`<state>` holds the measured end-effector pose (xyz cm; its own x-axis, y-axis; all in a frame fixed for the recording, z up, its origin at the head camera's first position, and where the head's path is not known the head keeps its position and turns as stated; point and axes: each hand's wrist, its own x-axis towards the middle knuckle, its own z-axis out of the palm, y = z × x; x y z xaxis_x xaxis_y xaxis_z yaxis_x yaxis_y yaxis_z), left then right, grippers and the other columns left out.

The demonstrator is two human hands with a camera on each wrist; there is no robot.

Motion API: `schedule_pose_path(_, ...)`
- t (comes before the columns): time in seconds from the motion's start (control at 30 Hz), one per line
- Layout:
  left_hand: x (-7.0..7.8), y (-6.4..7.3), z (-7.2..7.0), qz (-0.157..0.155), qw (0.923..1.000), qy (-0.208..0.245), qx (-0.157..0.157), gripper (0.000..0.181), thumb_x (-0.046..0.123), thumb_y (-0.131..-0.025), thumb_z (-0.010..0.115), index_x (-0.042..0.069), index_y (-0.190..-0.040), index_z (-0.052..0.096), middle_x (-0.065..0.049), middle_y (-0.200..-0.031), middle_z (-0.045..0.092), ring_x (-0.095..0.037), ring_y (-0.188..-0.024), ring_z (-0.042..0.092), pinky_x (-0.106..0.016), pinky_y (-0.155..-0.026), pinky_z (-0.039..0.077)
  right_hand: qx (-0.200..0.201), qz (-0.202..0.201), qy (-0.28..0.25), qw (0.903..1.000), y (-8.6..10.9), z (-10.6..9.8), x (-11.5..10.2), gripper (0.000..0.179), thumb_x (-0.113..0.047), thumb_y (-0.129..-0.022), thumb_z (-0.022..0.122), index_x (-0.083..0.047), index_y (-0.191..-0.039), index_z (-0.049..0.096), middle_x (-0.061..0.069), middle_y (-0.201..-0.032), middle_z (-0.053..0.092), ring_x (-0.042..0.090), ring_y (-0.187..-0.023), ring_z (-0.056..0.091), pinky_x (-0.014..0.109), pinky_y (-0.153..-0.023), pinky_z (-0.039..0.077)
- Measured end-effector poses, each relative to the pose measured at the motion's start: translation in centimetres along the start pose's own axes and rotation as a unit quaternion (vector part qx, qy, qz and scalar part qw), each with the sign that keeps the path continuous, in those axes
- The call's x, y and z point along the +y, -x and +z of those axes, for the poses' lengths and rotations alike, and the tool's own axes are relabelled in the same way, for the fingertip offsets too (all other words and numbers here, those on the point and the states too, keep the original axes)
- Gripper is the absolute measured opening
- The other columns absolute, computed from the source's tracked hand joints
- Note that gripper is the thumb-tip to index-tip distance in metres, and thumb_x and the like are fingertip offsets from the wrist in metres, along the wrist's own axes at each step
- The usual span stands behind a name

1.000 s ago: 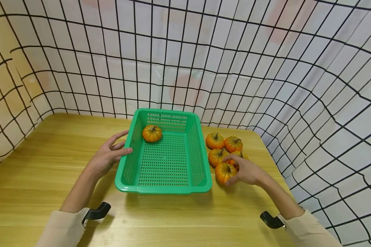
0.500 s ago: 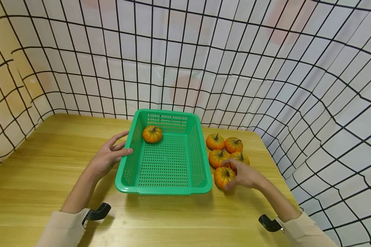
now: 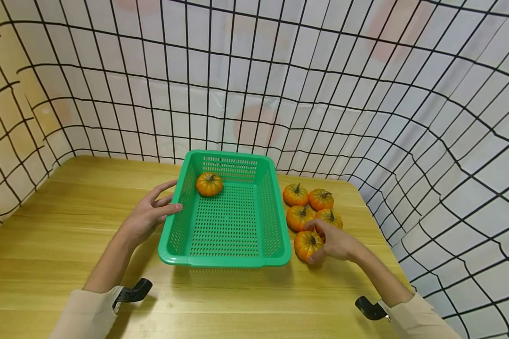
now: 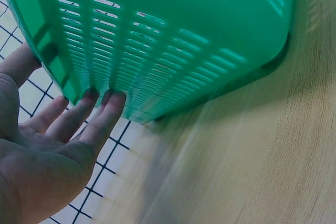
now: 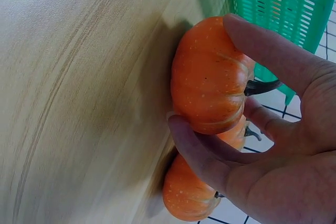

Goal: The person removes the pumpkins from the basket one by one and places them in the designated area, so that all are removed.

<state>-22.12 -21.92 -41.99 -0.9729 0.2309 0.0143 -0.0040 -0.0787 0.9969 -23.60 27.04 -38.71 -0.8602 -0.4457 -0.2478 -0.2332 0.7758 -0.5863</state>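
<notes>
A green plastic basket (image 3: pixel 229 262) with perforated walls stands on the table, holding one small orange pumpkin (image 3: pixel 209 184) in its far left corner. My left hand (image 3: pixel 146 216) grips its left rim, thumb over the edge and fingers against the outer wall (image 4: pixel 157 40). To the right of the basket, my right hand (image 3: pixel 338 241) holds the nearest pumpkin (image 3: pixel 307 246) of a group between thumb and fingers. In the right wrist view this pumpkin (image 5: pixel 207 80) shows a dark stem, with fingertips on opposite sides. Whether it touches the table is unclear.
Several more pumpkins (image 3: pixel 299 217) sit close together just behind the right hand, near the basket's right wall. Black wire mesh (image 3: pixel 246 101) over pale sheeting encloses the back and sides of the wooden table (image 3: pixel 220 301).
My right hand and the pumpkin in it have shifted slightly towards me, a little away from the pumpkins behind. The left hand and the basket have stayed put.
</notes>
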Motion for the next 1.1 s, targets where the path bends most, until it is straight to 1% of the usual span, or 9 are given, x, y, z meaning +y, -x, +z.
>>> schedule_pose_path(0.43,-0.06,-0.01,-0.03,-0.001,1.0000,0.000,0.005,0.080,0.011,-0.097,0.068,0.020,-0.162,0.022,-0.024,-0.162,0.031,-0.021,-0.122,0.063,-0.035,-0.094,0.056,-0.004,0.009,-0.005,0.9999,-0.20,0.18,0.03,0.078,-0.022,-0.069,0.094,-0.009,-0.134,0.051,0.020,-0.138,0.055,0.041,-0.129,0.050,0.063,-0.106,0.041)
schedule_pose_path(0.7,-0.08,0.01,-0.04,-0.001,1.0000,-0.004,0.005,0.080,0.012,-0.097,0.068,0.020,-0.162,0.022,-0.024,-0.162,0.031,-0.021,-0.123,0.063,-0.034,-0.094,0.056,-0.003,0.012,-0.007,0.9999,-0.22,0.24,0.02,0.080,-0.022,-0.069,0.094,-0.009,-0.135,0.049,0.021,-0.139,0.054,0.043,-0.130,0.048,0.064,-0.107,0.040)
schedule_pose_path(1.1,-0.07,-0.04,-0.02,0.000,0.9999,-0.013,0.004,0.079,0.012,-0.098,0.068,0.021,-0.162,0.022,-0.023,-0.162,0.032,-0.022,-0.126,0.062,-0.032,-0.094,0.055,-0.011,0.017,-0.006,0.9998,-0.14,-0.01,-0.17,0.082,-0.024,-0.070,0.094,-0.010,-0.136,0.047,0.025,-0.142,0.051,0.048,-0.134,0.045,0.066,-0.107,0.039)
